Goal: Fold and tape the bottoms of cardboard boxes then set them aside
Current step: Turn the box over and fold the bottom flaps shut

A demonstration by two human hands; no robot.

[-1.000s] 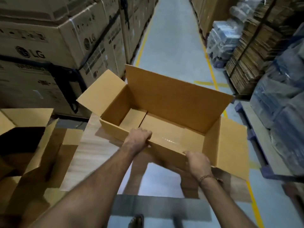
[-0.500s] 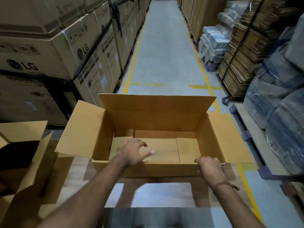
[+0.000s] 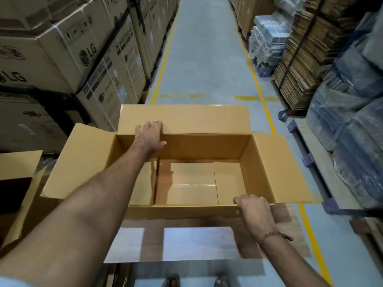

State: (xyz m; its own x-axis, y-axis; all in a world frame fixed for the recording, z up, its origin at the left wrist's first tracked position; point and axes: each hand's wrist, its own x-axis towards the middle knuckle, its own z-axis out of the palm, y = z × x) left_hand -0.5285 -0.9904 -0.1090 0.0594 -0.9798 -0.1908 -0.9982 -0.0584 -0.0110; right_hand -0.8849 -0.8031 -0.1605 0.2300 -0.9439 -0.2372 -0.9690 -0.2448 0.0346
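An open brown cardboard box [image 3: 203, 146] sits upright on a low wooden surface [image 3: 186, 243] in front of me, its top flaps spread outward. Its bottom flaps are folded shut inside, with a strip of clear tape [image 3: 193, 184] showing across the floor. My left hand [image 3: 150, 134] reaches over the box and lies flat on the far flap, thumb hooked on the far wall's inside. My right hand [image 3: 253, 206] grips the near wall's rim at the right corner.
Other open cardboard boxes [image 3: 18, 183] stand at my left. Large stacked LG cartons [image 3: 62, 54] line the left of the aisle. Flat cardboard bundles [image 3: 300, 65] and wrapped blue goods [image 3: 352, 112] on pallets line the right. A grey aisle floor [image 3: 205, 48] with yellow lines runs ahead.
The box went from tilted to level and settled on the surface. My left hand left the near rim, crossed the inside and now rests on the far flap. My right hand stays on the near rim.
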